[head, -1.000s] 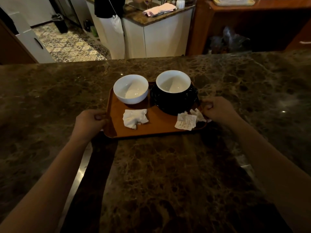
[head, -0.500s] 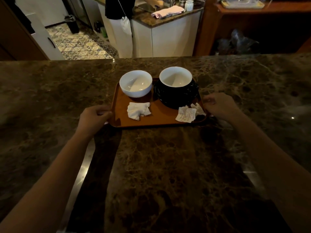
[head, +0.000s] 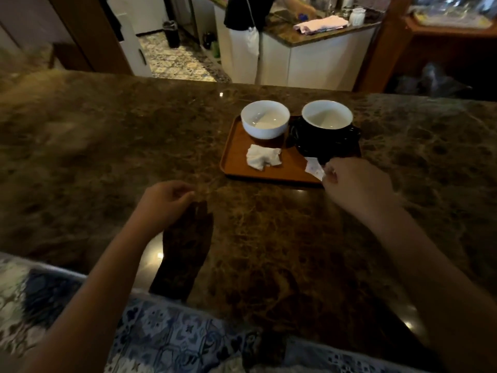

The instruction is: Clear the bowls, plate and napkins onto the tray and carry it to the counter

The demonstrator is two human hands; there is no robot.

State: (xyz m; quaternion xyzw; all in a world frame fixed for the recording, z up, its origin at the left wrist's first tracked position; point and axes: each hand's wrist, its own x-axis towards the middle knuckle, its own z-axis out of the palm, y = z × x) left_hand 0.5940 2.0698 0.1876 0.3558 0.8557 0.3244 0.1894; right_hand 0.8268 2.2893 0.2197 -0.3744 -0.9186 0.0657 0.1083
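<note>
Item: brown tray [head: 236, 160], resting flat on the marbled worktop [head: 107, 135], toward its far middle. Contents: one white bowl [head: 265, 119] at the tray's back left; a second white bowl [head: 326, 114] seated on a dark plate [head: 322, 146] at the back right; one crumpled napkin [head: 262, 157] near the tray's front centre; a second napkin [head: 313, 166], flatter and paper-like, at the front right corner. Left hand [head: 164, 203]: loosely curled, holding nothing, above the worktop and apart from the tray. Right hand [head: 357, 184]: loosely curled at the tray's front right corner, fingertips beside the second napkin; whether it pinches the paper cannot be told. Step in hand, judged: release after setting down, the load appearing delivered. Advice: draw both hands straight back and low, clear of the rim, so neither the tray nor the stacked bowl is nudged. Markings: faint print on the second napkin, illegible; no brand or label readable elsewhere.
</note>
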